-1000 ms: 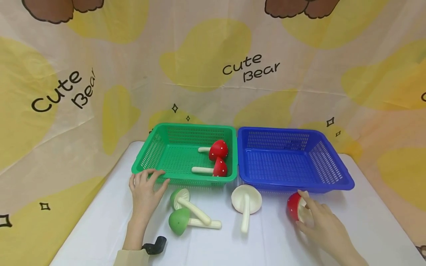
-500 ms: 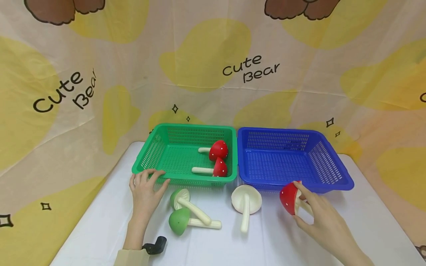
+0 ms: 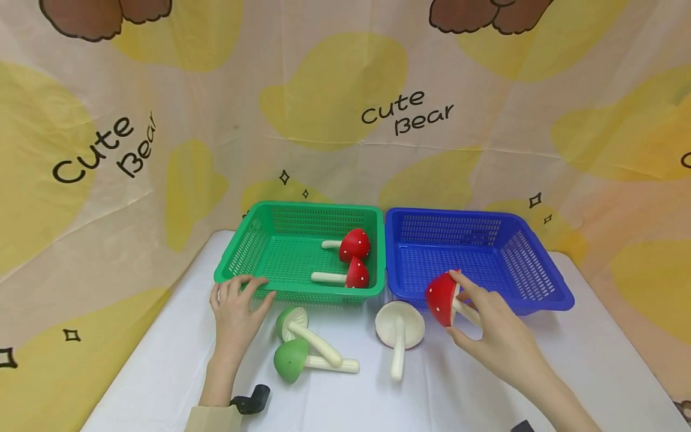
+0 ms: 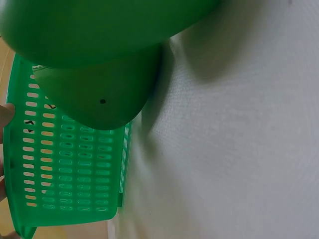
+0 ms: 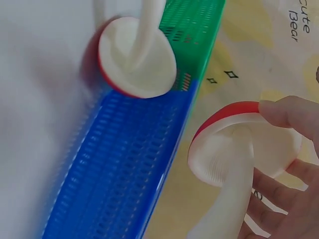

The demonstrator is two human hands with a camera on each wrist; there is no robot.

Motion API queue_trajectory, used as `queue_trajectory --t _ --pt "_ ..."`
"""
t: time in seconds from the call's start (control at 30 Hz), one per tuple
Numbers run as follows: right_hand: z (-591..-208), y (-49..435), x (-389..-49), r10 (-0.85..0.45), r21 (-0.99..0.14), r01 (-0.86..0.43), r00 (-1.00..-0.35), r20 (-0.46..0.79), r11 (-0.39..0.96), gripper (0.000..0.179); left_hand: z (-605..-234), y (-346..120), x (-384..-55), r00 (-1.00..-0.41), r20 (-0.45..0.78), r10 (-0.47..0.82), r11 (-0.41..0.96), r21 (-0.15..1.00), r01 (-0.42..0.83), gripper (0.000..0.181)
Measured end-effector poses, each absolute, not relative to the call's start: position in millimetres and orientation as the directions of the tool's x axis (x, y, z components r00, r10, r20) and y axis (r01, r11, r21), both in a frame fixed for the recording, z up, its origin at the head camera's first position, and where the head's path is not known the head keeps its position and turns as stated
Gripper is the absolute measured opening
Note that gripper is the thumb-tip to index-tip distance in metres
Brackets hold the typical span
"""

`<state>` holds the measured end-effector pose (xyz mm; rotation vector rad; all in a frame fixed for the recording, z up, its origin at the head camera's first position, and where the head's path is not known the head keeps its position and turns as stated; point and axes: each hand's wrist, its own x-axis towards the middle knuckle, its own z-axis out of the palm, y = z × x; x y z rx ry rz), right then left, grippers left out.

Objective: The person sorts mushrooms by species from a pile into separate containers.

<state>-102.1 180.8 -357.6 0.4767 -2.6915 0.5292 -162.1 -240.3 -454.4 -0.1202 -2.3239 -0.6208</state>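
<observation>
My right hand [image 3: 499,333] pinches a red toy mushroom [image 3: 441,298] by its white-spotted cap, thumb and fingers at the cap's edge. This mushroom is raised at the front rim of the blue basket [image 3: 480,305]; its pale stem [image 5: 234,194] points back toward the palm. At the near left corner of the green basket [image 3: 308,294], my left hand [image 3: 233,303] holds the rim, fingers over it and thumb at the front. Two red toy mushrooms, one farther back [image 3: 354,245] and one nearer [image 3: 357,273], lie inside that basket.
Two green toy mushrooms, one behind [image 3: 294,321] and one in front [image 3: 290,360], lie crossed on the white table [image 3: 378,408]. Another mushroom [image 3: 399,330], pale underside up, lies before the baskets. A patterned cloth [image 3: 324,120] hangs behind. Black wrist gear [image 3: 252,399] sits by the left wrist.
My right hand has lifted the red mushroom off the table and carried it left and up toward the blue basket's front rim. The left hand has stayed put.
</observation>
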Motion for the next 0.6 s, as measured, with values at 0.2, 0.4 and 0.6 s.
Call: queue_trajectory --t 0.2,0.4,0.6 --pt "-352 167 -118 -0.27 -0.385 -0.407 -0.892 0.361 0.828 0.097 -455 -240 -162 -0.746 0.66 -0.085 0.88 0.401 0.255 0.028" --pt "-346 151 -133 -0.29 -0.446 -0.433 -0.889 0.354 0.783 0.093 -454 -240 -161 -0.746 0.66 -0.087 0.879 0.404 0.255 0.027" --pt "-340 132 -147 -0.281 -0.535 -0.413 -0.907 0.313 0.737 0.09 -453 -240 -160 -0.747 0.659 -0.085 0.878 0.404 0.257 0.027"
